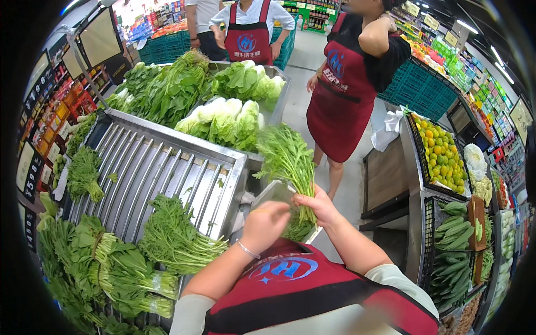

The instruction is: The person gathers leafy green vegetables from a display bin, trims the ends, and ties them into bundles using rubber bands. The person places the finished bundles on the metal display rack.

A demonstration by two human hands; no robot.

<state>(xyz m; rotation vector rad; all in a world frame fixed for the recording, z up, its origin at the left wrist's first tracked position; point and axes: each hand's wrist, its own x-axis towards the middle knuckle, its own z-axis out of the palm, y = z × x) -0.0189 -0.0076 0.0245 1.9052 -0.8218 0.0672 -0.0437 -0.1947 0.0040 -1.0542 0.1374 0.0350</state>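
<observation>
A bunch of leafy chrysanthemum greens (287,155) is gripped around its stems by my right hand (318,207), leaves pointing away from me. Just left of those stems is my left hand (268,224), blurred and with its fingers curled; whether anything is in it cannot be made out. A thin yellowish line crosses that hand, and a bracelet circles the wrist. Below both hands stands a pale bin (274,192) with more greens (299,226) inside, partly hidden by my hands. Another bunch of similar greens (176,234) lies on the slatted metal rack (155,167) to my left.
Bundled leafy vegetables (100,259) cover the rack's near end. Lettuces (226,121) fill the metal display beyond. Two people in red aprons (251,39) (343,92) and another person (205,21) stand ahead. A stand with green-orange citrus fruit (444,155) and cucumbers (452,272) is at right.
</observation>
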